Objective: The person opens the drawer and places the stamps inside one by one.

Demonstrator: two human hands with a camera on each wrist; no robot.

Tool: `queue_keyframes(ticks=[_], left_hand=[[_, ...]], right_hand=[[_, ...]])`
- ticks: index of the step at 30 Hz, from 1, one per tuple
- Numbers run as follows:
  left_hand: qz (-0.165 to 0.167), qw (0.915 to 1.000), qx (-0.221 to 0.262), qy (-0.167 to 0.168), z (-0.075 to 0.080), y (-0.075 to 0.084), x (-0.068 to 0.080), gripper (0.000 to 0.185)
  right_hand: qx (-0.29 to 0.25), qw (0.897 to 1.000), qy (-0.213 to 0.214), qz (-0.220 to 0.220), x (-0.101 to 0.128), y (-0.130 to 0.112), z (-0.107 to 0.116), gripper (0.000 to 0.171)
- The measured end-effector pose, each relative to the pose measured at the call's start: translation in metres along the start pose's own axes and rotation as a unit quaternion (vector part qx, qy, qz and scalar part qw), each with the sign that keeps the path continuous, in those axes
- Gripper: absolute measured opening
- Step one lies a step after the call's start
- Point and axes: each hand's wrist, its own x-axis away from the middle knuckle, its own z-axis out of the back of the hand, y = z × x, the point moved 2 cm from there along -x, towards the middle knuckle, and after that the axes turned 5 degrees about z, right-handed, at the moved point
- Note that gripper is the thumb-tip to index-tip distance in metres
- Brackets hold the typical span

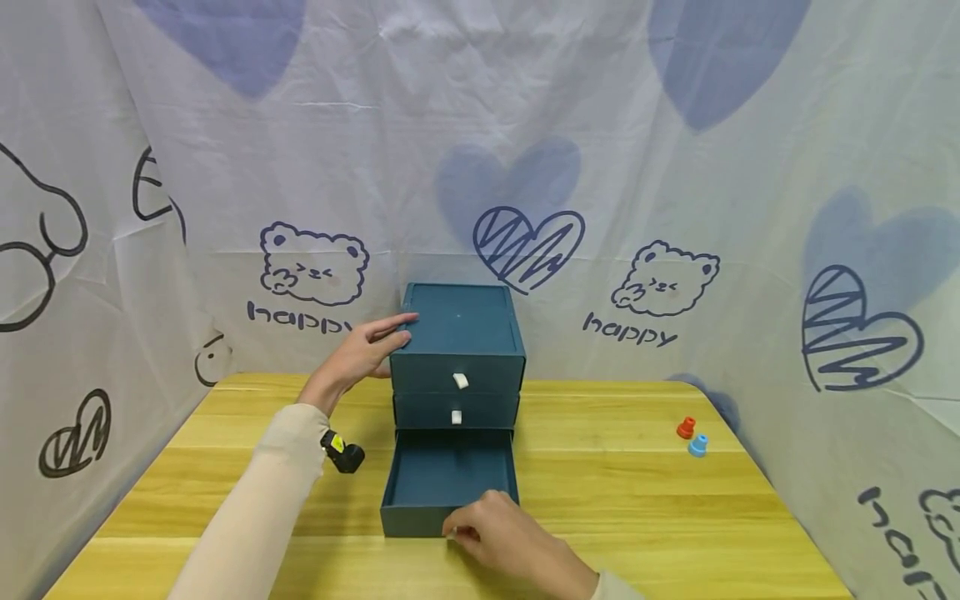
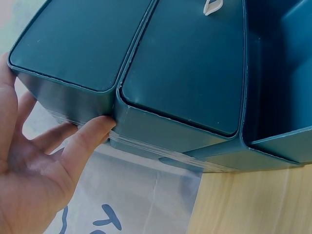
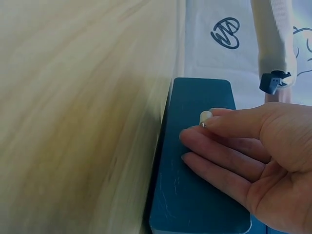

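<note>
A dark teal drawer unit [image 1: 459, 321] with three stacked drawers stands at the back of the table. Its bottom drawer [image 1: 414, 522] is pulled far out and shows a bare inside; the two upper ones are closed. My left hand [image 1: 362, 352] rests on the unit's left side near the top, fingers extended; the left wrist view shows its fingertips and thumb on the side wall. At the bottom drawer's front, my right hand [image 1: 510, 537] pinches a white pull tab [image 3: 205, 117] between thumb and index finger, the other fingers lying along the drawer front.
A red piece [image 1: 686, 427] and a light blue piece [image 1: 698, 446], both small and stepped, stand on the wooden table [image 1: 615, 500] at the right. White printed cloth [image 1: 420, 192] hangs close behind and along both sides. Two more white tabs mark the upper drawers.
</note>
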Motion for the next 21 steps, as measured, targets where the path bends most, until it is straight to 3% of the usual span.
queue_keyframes(ticks=[21], left_hand=[[-0.005,1.0,0.005,-0.001,0.0,0.0,0.002,0.053]], right_hand=[[-0.021,0.999,-0.044,-0.008,0.007,-0.011,0.0,0.02]])
